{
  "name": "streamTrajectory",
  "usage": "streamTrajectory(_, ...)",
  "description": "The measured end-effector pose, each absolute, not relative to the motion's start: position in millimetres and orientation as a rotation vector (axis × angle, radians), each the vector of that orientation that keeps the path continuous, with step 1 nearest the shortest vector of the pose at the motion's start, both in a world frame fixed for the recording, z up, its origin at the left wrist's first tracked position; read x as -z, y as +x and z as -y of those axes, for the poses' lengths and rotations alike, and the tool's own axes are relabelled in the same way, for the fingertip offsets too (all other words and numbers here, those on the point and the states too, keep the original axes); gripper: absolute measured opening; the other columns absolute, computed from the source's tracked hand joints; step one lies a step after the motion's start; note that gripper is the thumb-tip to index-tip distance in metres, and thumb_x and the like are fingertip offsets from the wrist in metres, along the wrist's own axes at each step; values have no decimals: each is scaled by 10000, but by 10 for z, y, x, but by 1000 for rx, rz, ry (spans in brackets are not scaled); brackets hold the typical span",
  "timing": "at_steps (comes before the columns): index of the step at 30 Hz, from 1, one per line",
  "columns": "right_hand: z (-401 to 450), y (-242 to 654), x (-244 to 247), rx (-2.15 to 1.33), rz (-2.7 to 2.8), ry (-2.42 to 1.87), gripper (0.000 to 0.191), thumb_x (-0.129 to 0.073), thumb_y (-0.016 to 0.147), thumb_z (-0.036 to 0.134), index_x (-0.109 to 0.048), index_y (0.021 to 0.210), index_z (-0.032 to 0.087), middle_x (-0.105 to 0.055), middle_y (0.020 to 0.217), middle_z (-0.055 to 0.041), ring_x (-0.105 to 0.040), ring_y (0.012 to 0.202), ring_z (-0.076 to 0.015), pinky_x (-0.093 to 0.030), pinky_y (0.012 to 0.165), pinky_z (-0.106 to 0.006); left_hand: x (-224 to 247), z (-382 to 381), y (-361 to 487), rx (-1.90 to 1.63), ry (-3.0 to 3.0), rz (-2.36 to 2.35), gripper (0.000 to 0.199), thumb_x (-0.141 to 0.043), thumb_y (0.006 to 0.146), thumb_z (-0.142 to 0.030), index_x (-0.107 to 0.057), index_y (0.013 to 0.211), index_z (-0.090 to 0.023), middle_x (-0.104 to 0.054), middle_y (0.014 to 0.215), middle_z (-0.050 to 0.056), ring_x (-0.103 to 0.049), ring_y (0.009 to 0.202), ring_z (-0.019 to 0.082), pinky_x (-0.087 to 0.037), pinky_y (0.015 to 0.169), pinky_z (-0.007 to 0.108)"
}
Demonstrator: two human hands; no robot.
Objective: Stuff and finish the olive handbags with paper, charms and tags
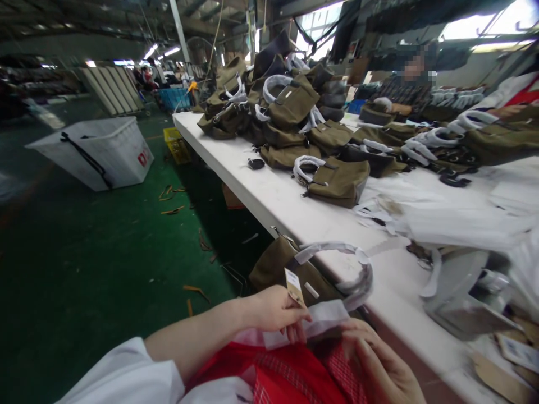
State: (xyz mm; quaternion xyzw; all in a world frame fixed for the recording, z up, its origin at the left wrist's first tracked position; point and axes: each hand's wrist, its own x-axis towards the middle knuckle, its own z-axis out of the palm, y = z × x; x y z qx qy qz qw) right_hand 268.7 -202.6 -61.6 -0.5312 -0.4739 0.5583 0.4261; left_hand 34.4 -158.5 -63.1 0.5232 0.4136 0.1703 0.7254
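Observation:
An olive-green handbag (273,261) with wrapped handles (364,275) leans on the table edge above my lap. My left hand (273,311) is closed in front of it, with a small paper tag (293,283) pinched between its fingers. Across the lower front of the handbag lies a translucent white sheet (328,314), which may be thin plastic or tissue. My right hand (374,356) has its fingers bent together at the right end of that sheet, gripping its edge. My left fingers also touch the sheet's left part.
On the long white table (269,191) sits a pile of olive handbags (290,106). A grey bin (458,292) and loose tags (501,376) lie at the right. A white tub (122,151) stands on the green floor. Another person (404,90) is across the table.

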Motion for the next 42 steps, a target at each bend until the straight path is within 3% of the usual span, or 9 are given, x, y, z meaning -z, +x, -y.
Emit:
streamTrajectory(5,1880,2407,578,-1678,1047,-1483,574,-736,627,687,-723,830,150,-580,560,9,-431,385,-74,-328,355,-191,584,1679,449,-223,1389,-931,315,-391,958,-314,-644,1052,-150,-681,707,34,-592,525,123,-471,531,225)
streamTrajectory(9,1818,2359,656,-1697,1188,-1506,590,-717,620,701,-721,754,126,-563,527,6,-448,355,-88,-352,351,-214,511,1708,473,-246,1819,-996,381,-374,961,-326,-684,794,-180,-691,643,41,-623,558,159,-475,585,249)
streamTrajectory(12,1854,2410,729,-1541,1242,-1472,555,-654,736,656,-746,881,128,-598,567,-9,-508,391,-110,-414,380,-226,498,1713,475,-328,2010,-1077,358,-412,921,-223,-659,662,-201,-697,634,42,-638,579,178,-453,596,258)
streamTrajectory(15,1937,2424,769,-1286,1464,-1452,471,-591,845,550,-738,1048,151,-680,645,-41,-599,457,-147,-490,431,-238,521,1709,472,-392,2032,-1186,326,-395,924,-189,-680,765,-197,-717,693,44,-652,609,183,-430,574,255)
streamTrajectory(20,2018,2357,748,-571,2067,-1198,335,-524,921,283,-673,1210,199,-737,1098,-86,-724,924,-206,-580,769,-244,537,1725,512,-393,2196,-1239,275,-407,933,-224,-663,859,-159,-728,803,102,-675,674,225,-445,583,280)
streamTrajectory(25,1983,2406,687,-40,2204,-1066,310,-460,971,233,-644,1210,163,-752,883,-59,-714,704,-158,-542,635,-217,416,1816,540,-410,2259,-1016,302,-379,961,-294,-645,980,-153,-725,920,118,-679,725,227,-467,637,293)
streamTrajectory(30,1987,2482,654,50,2170,-1085,276,-478,957,191,-655,1169,173,-750,847,-58,-705,690,-158,-528,670,-233,253,1869,429,-690,1993,-1104,340,-415,969,-403,-666,951,-175,-667,695,51,-600,597,166,-420,575,267)
streamTrajectory(34,2022,2448,628,28,2177,-1058,255,-477,957,185,-684,1106,179,-753,864,-62,-711,717,-158,-527,684,-221,176,1802,386,-1066,2002,-1387,286,-466,942,-322,-701,870,-174,-671,857,111,-608,845,214,-451,814,334)
streamTrajectory(42,2062,2449,665,-124,2196,-1143,205,-501,962,211,-662,1085,185,-746,897,-62,-712,742,-157,-532,710,-222,194,1679,384,-862,1800,-1000,204,-612,864,-313,-759,858,-172,-679,887,84,-631,825,179,-498,734,267)
